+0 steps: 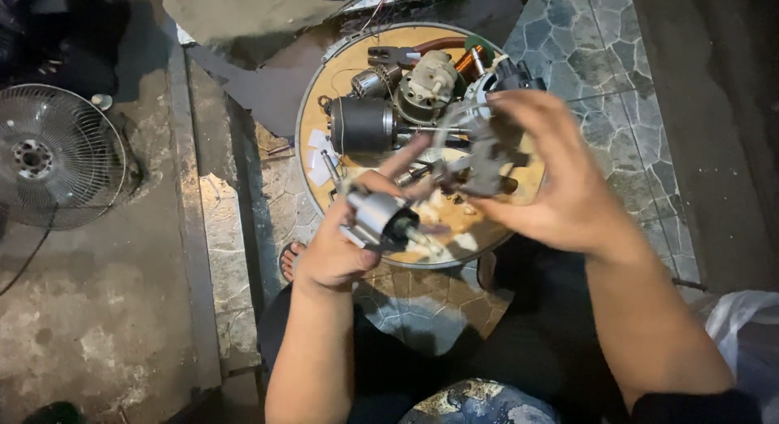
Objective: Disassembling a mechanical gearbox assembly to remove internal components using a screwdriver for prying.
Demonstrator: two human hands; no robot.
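Here, rotor point(381, 217) in left hand point(337, 249)

Dim, hard overhead light (hands motion-blurred)

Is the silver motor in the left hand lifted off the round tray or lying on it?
Lifted off. The left hand holds the silver motor above the round tray, its shaft pointing toward the right hand.

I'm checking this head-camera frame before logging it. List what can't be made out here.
- Grey metal bracket part: motion-blurred, partly covered by the right hand; its shape is unclear.
- Silver cylindrical motor rotor: its near side is hidden in the left hand.
- Round wooden tray: the hands hide its near rim.
- White wire fan guard: cut off by the left edge.
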